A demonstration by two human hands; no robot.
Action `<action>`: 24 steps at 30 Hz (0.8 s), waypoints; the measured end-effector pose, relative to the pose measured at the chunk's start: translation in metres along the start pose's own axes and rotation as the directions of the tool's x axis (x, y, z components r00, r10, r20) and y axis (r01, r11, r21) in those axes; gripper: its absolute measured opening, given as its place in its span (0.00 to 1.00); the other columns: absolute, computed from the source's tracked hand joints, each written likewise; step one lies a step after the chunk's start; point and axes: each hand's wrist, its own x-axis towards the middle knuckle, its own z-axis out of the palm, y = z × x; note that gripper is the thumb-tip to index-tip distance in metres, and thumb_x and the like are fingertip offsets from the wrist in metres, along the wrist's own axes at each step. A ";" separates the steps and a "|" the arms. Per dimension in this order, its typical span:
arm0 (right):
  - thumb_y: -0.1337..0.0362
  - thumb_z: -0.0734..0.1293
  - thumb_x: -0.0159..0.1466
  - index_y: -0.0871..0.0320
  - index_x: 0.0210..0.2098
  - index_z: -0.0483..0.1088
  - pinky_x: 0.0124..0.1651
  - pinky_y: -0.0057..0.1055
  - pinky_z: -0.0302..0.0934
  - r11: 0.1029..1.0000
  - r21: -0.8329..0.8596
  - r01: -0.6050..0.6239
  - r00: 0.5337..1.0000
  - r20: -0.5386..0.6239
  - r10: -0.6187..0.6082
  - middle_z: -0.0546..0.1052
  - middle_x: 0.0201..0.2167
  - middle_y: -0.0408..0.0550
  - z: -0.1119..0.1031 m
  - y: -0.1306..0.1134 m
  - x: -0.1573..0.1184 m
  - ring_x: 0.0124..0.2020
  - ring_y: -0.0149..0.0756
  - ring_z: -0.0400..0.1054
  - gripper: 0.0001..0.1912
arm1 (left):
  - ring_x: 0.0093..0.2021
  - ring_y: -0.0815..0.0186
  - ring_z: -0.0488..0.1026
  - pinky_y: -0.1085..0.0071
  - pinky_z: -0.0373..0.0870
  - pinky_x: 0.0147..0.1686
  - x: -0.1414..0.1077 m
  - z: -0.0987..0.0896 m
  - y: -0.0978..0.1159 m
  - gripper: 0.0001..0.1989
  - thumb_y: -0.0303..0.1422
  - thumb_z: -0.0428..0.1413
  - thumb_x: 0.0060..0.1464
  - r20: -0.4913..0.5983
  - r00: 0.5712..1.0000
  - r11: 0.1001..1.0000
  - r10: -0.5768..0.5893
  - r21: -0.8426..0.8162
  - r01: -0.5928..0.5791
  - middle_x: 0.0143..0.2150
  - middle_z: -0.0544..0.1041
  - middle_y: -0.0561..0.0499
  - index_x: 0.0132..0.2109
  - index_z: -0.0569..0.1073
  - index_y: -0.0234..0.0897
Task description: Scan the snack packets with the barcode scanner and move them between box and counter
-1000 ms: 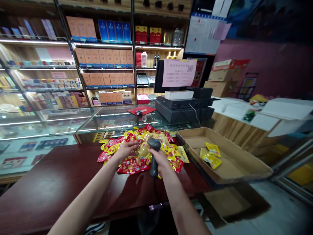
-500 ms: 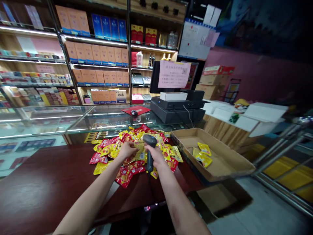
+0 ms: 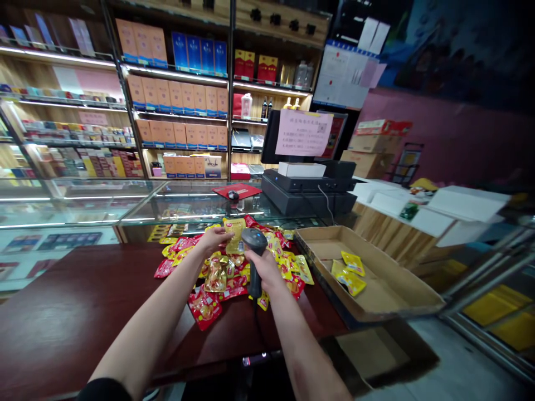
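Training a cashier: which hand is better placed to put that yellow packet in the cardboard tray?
Left, probably: the left hand holds the packet, while the right hand, though nearer the tray, grips the barcode scanner.

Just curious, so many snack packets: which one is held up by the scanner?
The yellow packet standing upright at the fingertips of the left hand, by the barcode scanner; the others lie in the heap or the cardboard tray.

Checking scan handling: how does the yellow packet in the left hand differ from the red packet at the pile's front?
The yellow packet is held upright by the left hand near the barcode scanner; the red packet lies at the pile's front edge, untouched. The yellow packet is mostly yellow, the red packet mostly red. Both are small printed sachets.
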 end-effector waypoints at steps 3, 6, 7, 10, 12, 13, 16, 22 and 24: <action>0.63 0.69 0.47 0.60 0.30 0.75 0.34 0.27 0.61 1.000 0.000 -0.017 1.000 -0.007 0.017 0.76 0.25 0.42 -0.001 0.009 -0.004 0.27 0.31 0.68 0.11 | 0.26 0.68 0.73 0.70 0.72 0.26 0.002 0.004 0.003 0.26 0.40 0.71 0.25 -0.023 1.000 1.000 -0.003 -0.021 0.002 0.29 0.77 0.50 0.36 0.76 0.34; 0.64 0.70 0.46 0.60 0.29 0.72 0.30 0.28 0.64 0.991 0.066 -0.115 0.993 0.034 0.113 0.76 0.26 0.43 0.000 0.015 -0.009 0.26 0.32 0.70 0.10 | 0.28 0.67 0.73 0.70 0.72 0.26 0.003 0.007 0.002 0.24 0.39 0.70 0.28 -0.037 0.999 1.000 -0.005 -0.018 0.005 0.29 0.77 0.50 0.36 0.76 0.35; 0.64 0.70 0.46 0.60 0.29 0.71 0.28 0.28 0.64 0.986 0.081 -0.149 0.988 0.053 0.145 0.76 0.25 0.43 0.000 0.016 -0.012 0.25 0.33 0.70 0.10 | 0.28 0.67 0.74 0.71 0.72 0.27 0.003 0.008 0.001 0.24 0.38 0.70 0.28 -0.039 0.999 1.000 -0.008 -0.016 0.008 0.30 0.77 0.50 0.36 0.77 0.35; 0.65 0.68 0.47 0.59 0.26 0.69 0.20 0.27 0.60 0.978 0.044 -0.203 0.978 0.056 0.200 0.73 0.19 0.42 0.002 0.018 -0.019 0.20 0.33 0.68 0.07 | 0.27 0.67 0.73 0.71 0.71 0.26 0.002 0.011 -0.004 0.23 0.38 0.70 0.28 -0.043 0.999 1.000 -0.020 -0.005 0.020 0.29 0.77 0.50 0.35 0.77 0.35; 0.66 0.67 0.48 0.59 0.25 0.68 0.18 0.25 0.57 0.978 -0.019 -0.206 0.978 0.036 0.207 0.69 0.15 0.40 0.002 0.020 -0.023 0.17 0.31 0.65 0.05 | 0.26 0.68 0.72 0.71 0.71 0.25 0.001 0.012 -0.006 0.23 0.38 0.70 0.26 -0.046 0.999 1.000 -0.027 0.007 0.028 0.29 0.77 0.50 0.35 0.77 0.34; 0.66 0.66 0.48 0.59 0.24 0.68 0.17 0.25 0.55 0.979 -0.047 -0.200 0.979 0.026 0.202 0.68 0.13 0.39 0.002 0.021 -0.025 0.16 0.30 0.64 0.04 | 0.26 0.68 0.72 0.71 0.71 0.25 0.001 0.012 -0.007 0.24 0.38 0.70 0.26 -0.047 0.998 0.999 -0.030 0.013 0.031 0.29 0.77 0.50 0.35 0.77 0.34; 0.65 0.65 0.50 0.58 0.23 0.67 0.17 0.24 0.55 0.978 -0.101 -0.184 0.982 0.015 0.186 0.66 0.12 0.38 -0.001 0.023 -0.028 0.14 0.29 0.61 0.03 | 0.26 0.67 0.72 0.70 0.71 0.25 0.001 0.013 -0.009 0.26 0.38 0.71 0.25 -0.052 0.998 0.999 -0.032 0.030 0.034 0.30 0.77 0.49 0.36 0.77 0.34; 0.64 0.65 0.51 0.58 0.23 0.66 0.18 0.24 0.55 0.975 -0.134 -0.177 0.984 -0.002 0.178 0.66 0.11 0.38 -0.002 0.018 -0.031 0.14 0.29 0.60 0.04 | 0.27 0.67 0.72 0.70 0.71 0.26 0.000 0.014 -0.007 0.26 0.39 0.71 0.24 -0.053 0.998 0.999 -0.027 0.046 0.029 0.30 0.77 0.49 0.36 0.77 0.34; 0.64 0.65 0.51 0.58 0.23 0.66 0.18 0.24 0.55 0.977 -0.130 -0.169 0.985 -0.006 0.170 0.66 0.11 0.38 -0.001 0.016 -0.033 0.14 0.28 0.60 0.04 | 0.28 0.67 0.72 0.69 0.71 0.26 -0.001 0.015 -0.006 0.27 0.40 0.71 0.24 -0.048 0.998 0.998 -0.027 0.047 0.029 0.30 0.77 0.49 0.36 0.77 0.34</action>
